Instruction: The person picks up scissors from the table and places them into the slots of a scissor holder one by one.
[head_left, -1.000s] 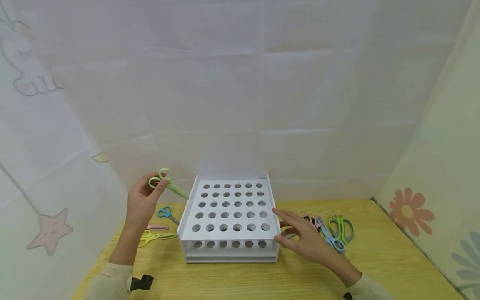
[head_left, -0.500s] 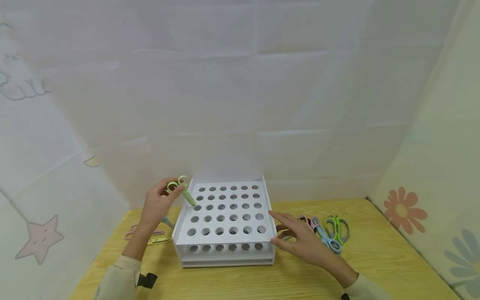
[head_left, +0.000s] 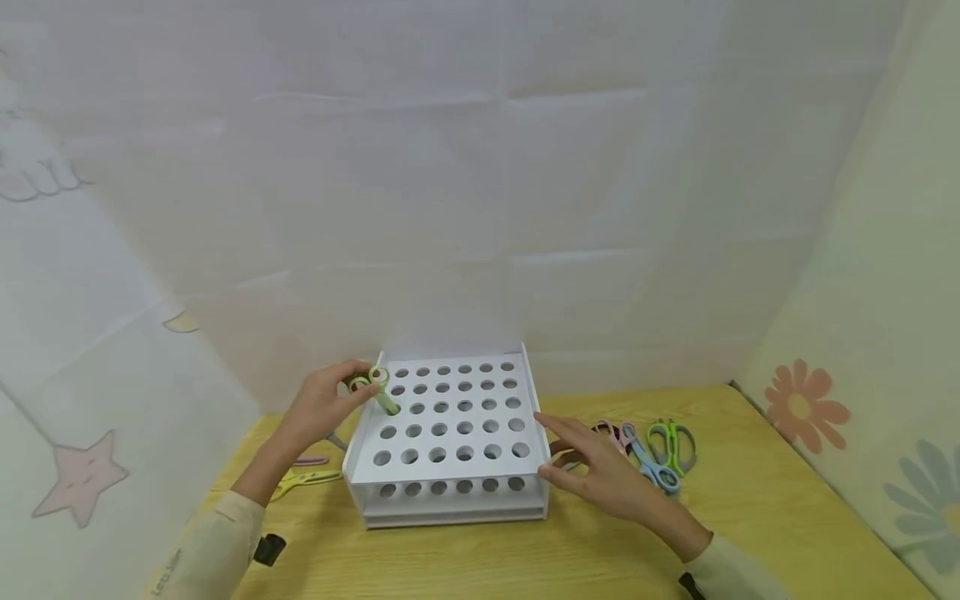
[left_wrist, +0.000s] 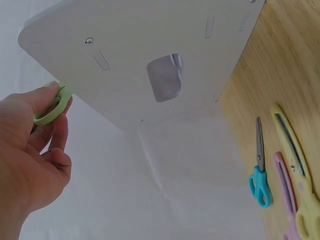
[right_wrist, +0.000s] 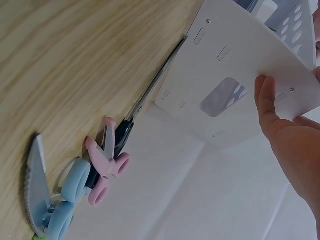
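My left hand pinches light green scissors by their ring handles at the left side of a white rack pierced with rows of round holes. The scissors point downward, their tip at a hole in the left column; how deep it sits cannot be told. In the left wrist view, a green handle loop shows between thumb and fingers. Across the rack, my right hand touches the right side panel, fingers spread, with index finger and thumb at its edge.
Left of the rack lie teal scissors, pink scissors and yellow scissors. On the right lie pink scissors, blue-handled scissors, black scissors and green-grey scissors. White sheets hang behind the wooden table.
My left hand has carried the light green scissors rightward from beside the rack and down to a left-column hole, turning them more upright. My right hand stays at the rack's right side.
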